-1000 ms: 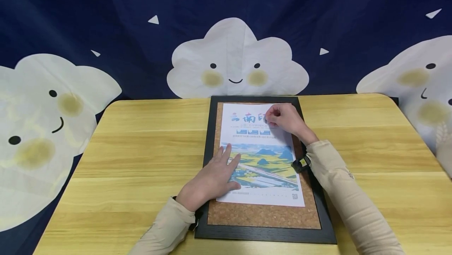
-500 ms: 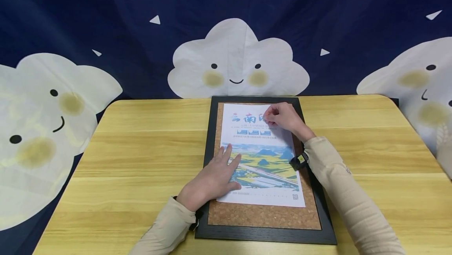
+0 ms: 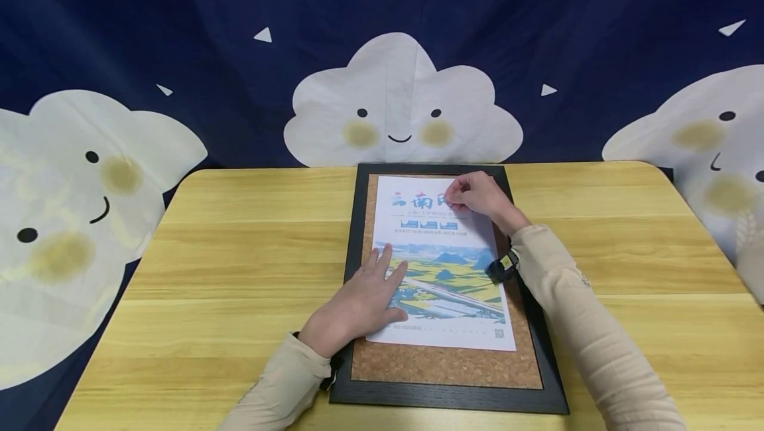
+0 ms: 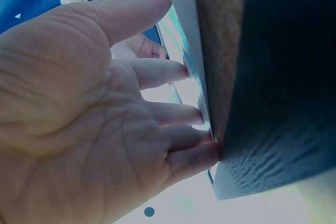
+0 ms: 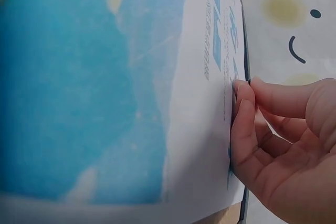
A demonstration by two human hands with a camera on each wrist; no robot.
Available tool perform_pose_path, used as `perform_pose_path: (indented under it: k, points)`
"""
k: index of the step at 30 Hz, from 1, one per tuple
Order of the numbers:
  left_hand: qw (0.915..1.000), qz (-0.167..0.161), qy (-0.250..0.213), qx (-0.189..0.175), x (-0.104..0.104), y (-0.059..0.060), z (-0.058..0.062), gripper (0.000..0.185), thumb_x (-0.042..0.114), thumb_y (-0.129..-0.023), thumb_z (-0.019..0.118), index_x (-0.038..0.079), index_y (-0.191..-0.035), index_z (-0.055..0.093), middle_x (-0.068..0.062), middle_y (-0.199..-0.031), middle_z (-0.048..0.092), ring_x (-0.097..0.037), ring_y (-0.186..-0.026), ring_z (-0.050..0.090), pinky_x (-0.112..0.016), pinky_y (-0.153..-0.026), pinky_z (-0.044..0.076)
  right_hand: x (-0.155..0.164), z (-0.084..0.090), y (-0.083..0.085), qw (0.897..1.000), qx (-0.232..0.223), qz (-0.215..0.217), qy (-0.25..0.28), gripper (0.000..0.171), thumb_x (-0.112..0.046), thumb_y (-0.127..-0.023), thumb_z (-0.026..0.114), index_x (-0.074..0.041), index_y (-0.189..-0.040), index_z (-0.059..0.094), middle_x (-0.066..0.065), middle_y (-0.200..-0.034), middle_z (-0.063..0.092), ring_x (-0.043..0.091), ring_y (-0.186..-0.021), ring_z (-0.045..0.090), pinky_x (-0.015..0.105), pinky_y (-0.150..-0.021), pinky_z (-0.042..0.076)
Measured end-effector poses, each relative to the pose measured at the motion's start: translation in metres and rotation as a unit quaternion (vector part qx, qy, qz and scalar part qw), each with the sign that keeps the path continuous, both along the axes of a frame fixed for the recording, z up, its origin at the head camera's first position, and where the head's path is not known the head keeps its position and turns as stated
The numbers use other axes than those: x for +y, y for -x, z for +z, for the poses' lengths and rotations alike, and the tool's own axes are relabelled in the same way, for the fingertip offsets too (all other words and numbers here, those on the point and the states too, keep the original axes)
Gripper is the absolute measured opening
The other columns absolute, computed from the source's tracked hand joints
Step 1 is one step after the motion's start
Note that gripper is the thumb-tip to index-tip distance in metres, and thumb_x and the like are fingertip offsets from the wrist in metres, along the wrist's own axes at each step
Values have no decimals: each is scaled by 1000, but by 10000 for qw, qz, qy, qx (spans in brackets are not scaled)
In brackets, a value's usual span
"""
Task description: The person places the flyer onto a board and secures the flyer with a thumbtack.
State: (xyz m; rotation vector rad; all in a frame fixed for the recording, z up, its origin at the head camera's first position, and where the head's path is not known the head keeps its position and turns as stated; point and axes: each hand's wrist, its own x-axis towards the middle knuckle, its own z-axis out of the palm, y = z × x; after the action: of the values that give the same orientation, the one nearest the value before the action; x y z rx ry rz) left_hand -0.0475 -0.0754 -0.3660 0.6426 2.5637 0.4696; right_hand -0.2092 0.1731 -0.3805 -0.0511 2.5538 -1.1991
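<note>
A printed poster (image 3: 442, 265) with blue lettering and a yellow-green landscape lies on a cork board (image 3: 447, 366). My left hand (image 3: 364, 298) rests spread over the poster's lower left part; in the left wrist view its straight fingers (image 4: 163, 72) touch the sheet near its edge. At the upper right of the poster, over the title lettering, my right hand (image 3: 477, 197) pinches thumb and forefinger together against the paper. In the right wrist view the pinching fingertips (image 5: 243, 94) almost wholly hide a tiny thing between them, whose kind I cannot tell.
A black frame (image 3: 447, 396) surrounds the cork and lies on a wooden table (image 3: 251, 252). Behind the table hangs a dark blue cloth (image 3: 465, 13) with smiling white clouds. A dark wrist device (image 3: 503, 268) sits by the right sleeve, over the poster's right edge.
The right hand keeps its pinch on the upper right of the poster, while its wrist and sleeve shift slightly left and upward. The left hand stays in place.
</note>
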Motion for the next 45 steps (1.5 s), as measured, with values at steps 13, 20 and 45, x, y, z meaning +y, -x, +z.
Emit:
perform_pose_path:
  k: [13, 20, 45]
  points:
    - [10000, 17, 47, -24, 0, -1, -1, 75, 35, -101, 69, 6, -161, 36, -23, -170, 11, -42, -157, 9, -55, -121, 27, -2, -2, 6, 9998, -155, -26, 84, 14, -8, -102, 66, 3, -103, 74, 11, -90, 73, 18, -77, 63, 25, -68, 51]
    - [10000, 17, 44, 1, -1, -1, -2, 75, 35, -101, 70, 5, -161, 36, -24, -170, 11, -43, -156, 9, -55, -121, 27, -1, -1, 8, 9997, -231, 45, 117, 14, -9, -102, 66, 3, -103, 74, 8, -89, 73, 16, -76, 63, 26, -68, 51]
    - [10000, -14, 39, 58, 1, 0, -3, 75, 35, -100, 70, 5, -160, 37, -24, -170, 13, -43, -156, 11, -55, -120, 29, -8, 1, 25, 9965, -338, -496, 579, 13, -6, -102, 65, 5, -107, 72, 9, -93, 70, 15, -77, 61, 26, -70, 48]
